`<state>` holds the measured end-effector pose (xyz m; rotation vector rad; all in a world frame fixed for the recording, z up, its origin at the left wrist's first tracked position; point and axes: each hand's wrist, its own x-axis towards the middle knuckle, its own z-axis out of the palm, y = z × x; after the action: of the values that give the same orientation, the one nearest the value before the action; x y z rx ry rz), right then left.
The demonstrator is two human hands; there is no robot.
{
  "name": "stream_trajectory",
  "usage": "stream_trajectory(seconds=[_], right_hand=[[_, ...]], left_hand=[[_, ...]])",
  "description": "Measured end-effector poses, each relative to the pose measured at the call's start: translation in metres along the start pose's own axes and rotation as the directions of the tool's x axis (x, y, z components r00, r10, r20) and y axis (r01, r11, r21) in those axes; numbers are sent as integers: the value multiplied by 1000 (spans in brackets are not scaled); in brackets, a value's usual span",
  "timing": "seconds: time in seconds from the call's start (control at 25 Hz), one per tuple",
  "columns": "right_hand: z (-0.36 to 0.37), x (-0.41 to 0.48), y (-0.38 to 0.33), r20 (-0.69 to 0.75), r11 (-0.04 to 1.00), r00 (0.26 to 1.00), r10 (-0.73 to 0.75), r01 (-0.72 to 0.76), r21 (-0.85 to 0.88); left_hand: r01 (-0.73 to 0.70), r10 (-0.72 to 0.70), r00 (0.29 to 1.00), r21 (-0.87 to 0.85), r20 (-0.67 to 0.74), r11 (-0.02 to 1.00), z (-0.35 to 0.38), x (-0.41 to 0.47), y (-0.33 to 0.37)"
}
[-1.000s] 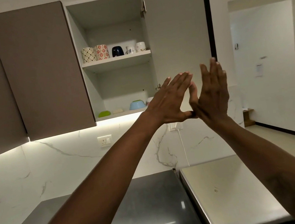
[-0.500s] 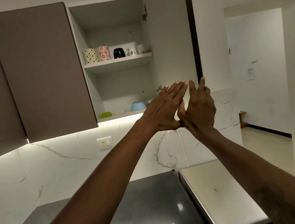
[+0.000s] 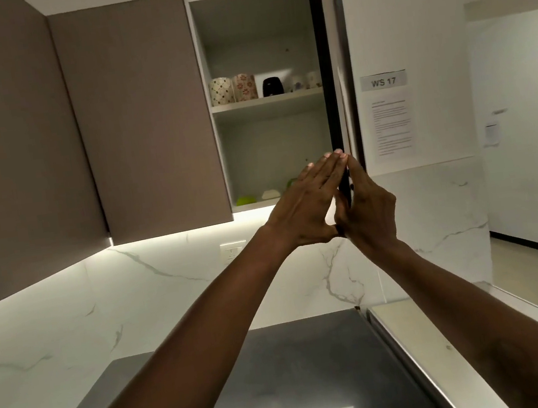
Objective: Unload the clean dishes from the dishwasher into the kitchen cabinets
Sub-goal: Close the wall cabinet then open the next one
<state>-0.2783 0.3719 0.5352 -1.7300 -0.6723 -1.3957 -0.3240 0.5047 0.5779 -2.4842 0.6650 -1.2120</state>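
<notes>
My left hand [image 3: 303,212] and my right hand [image 3: 370,210] are raised together in front of the open wall cabinet [image 3: 274,151]. Their fingers are straight, the thumbs touch, and neither holds anything. The cabinet door [image 3: 325,57] stands open and edge-on, and its dark edge shows in the gap between my hands. Several mugs [image 3: 244,87] stand in a row on the upper shelf [image 3: 267,100]. A green bowl [image 3: 245,200] and a pale dish [image 3: 271,193] sit on the lower shelf, partly hidden by my left hand. The dishwasher is out of view.
Closed brown cabinet doors [image 3: 141,118] fill the left. Below are a dark countertop [image 3: 301,372] and a steel surface [image 3: 430,354] on the right. A wall socket [image 3: 232,250] sits on the marble backsplash. A paper notice [image 3: 383,81] hangs on the wall beside a doorway [image 3: 527,133].
My view has shifted right, so the cabinet door now shows edge-on. My hands have come closer together, with the fingertips nearly meeting. The blue bowl on the lower shelf is now hidden.
</notes>
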Motion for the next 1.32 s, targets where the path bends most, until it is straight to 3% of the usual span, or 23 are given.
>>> stream_trajectory(seconds=[0.12, 0.64, 0.8, 1.32], right_hand=[[32, -5, -13, 115, 1000, 993, -6, 8, -17], [204, -1, -21, 234, 970, 942, -241, 237, 43], [256, 5, -10, 246, 947, 918, -311, 322, -4], [371, 13, 0, 209, 951, 932, -296, 308, -24]], left_hand=[[63, -64, 998, 57, 17, 996, 6, -24, -27], [275, -309, 950, 334, 52, 901, 48, -86, -139], [326, -370, 928, 394, 39, 859, 72, -94, -171], [394, -537, 835, 551, 119, 735, 128, -88, -246]])
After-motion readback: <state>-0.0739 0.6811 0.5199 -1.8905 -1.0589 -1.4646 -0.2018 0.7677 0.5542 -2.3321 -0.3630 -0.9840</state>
